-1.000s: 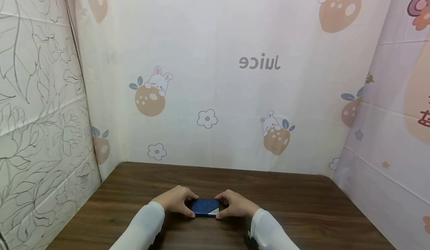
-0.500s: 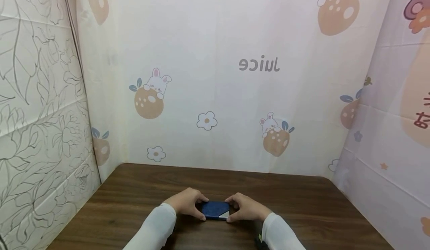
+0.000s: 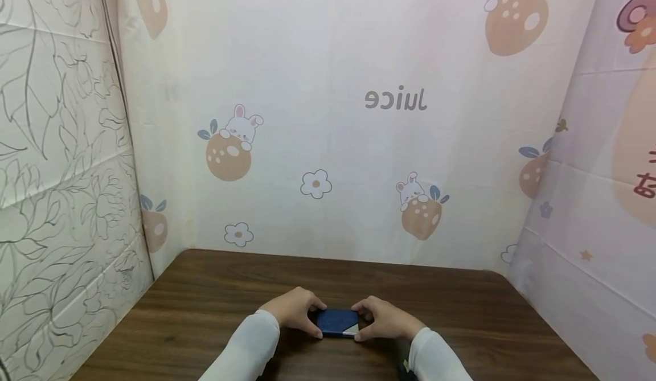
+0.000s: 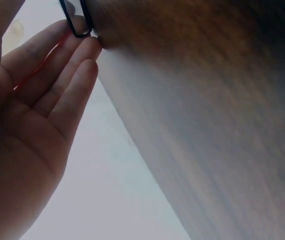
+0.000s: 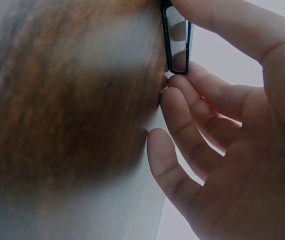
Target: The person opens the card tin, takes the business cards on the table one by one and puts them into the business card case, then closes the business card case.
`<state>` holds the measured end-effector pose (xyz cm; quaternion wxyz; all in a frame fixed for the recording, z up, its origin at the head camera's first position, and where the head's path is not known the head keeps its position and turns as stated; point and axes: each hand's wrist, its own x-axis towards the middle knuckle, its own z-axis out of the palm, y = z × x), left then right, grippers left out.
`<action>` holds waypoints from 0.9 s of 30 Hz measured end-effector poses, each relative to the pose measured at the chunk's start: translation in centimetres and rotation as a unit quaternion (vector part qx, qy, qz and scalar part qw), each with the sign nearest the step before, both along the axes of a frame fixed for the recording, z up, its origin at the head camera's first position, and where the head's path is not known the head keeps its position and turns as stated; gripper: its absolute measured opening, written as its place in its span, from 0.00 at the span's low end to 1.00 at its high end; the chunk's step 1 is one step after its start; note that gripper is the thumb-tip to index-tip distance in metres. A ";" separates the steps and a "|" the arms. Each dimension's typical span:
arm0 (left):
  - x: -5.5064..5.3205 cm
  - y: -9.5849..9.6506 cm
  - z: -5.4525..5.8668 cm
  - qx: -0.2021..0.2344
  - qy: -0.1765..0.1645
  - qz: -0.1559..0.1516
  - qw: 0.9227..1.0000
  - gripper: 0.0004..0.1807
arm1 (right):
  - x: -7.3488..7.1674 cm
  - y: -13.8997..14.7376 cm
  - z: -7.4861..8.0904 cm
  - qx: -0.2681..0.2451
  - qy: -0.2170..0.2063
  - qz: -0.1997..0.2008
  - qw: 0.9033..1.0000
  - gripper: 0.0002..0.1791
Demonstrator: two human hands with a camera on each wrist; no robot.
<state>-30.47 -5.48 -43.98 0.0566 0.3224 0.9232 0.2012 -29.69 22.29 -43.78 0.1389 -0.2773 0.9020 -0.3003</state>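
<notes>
A small flat dark blue card case [image 3: 335, 322] with a silver corner lies on the brown wooden table in the head view. My left hand [image 3: 294, 310] pinches its left end, thumb at the near corner and a finger at the far one. Its right end is pinched the same way by my right hand [image 3: 388, 319]. In the right wrist view, the shiny dark-rimmed end of the case [image 5: 178, 44] shows by the thumb, with the lower fingers loosely bent near the tabletop. The left wrist view catches the other end of the case [image 4: 78, 24] at the fingertips.
The wooden table [image 3: 205, 290] reaches back to a white patterned curtain [image 3: 328, 130]. A line-drawn floral curtain [image 3: 61, 159] stands on the left and another printed curtain [image 3: 579, 210] on the right. A dark band [image 3: 405, 369] sits under my right sleeve.
Both hands and the card case between them have shifted to the right and slightly towards me. The grip looks the same throughout.
</notes>
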 end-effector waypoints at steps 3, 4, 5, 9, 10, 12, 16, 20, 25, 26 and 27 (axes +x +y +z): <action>-0.1 0.0 0.0 -0.001 0.002 -0.001 1.000 0.31 | 0.0 0.0 0.0 0.003 0.003 0.001 1.000 0.30; -0.1 -0.1 0.0 -0.001 0.003 -0.001 1.000 0.31 | -0.1 0.0 -0.1 0.002 0.003 0.003 1.000 0.30; -0.1 -0.1 -0.1 -0.001 0.003 -0.002 1.000 0.31 | -0.2 0.0 -0.2 0.000 0.003 0.006 1.000 0.31; 0.0 -0.3 -0.1 0.001 -0.001 -0.007 1.000 0.31 | -1.3 0.6 -1.2 0.003 0.009 0.032 0.999 0.33; 0.0 -0.4 -0.1 0.002 -0.004 -0.009 1.000 0.31 | -1.7 0.7 -1.6 -0.002 0.008 0.036 0.999 0.34; 0.0 -0.5 -0.1 0.006 -0.008 -0.012 1.000 0.31 | -2.7 1.2 -2.8 -0.005 0.013 0.047 0.999 0.36; 0.1 -0.8 -0.1 0.018 -0.020 -0.016 1.000 0.30 | -4.8 1.9 -5.3 -0.021 0.014 0.048 0.999 0.36; 0.2 -1.0 -0.1 0.030 -0.027 -0.017 0.999 0.30 | -4.0 1.7 -4.4 -0.014 0.013 0.031 0.999 0.35; 0.4 -1.8 -0.2 0.036 -0.017 -0.001 0.999 0.30 | -0.3 0.2 -0.6 -0.026 0.040 0.002 0.999 0.30; 0.5 -2.0 -0.2 0.037 -0.014 0.005 0.999 0.30 | 0.0 0.1 -0.4 -0.025 0.051 -0.006 0.998 0.29; 0.6 -2.1 -0.1 0.036 -0.007 0.012 0.999 0.30 | 0.2 0.0 -0.2 -0.022 0.067 -0.011 0.997 0.29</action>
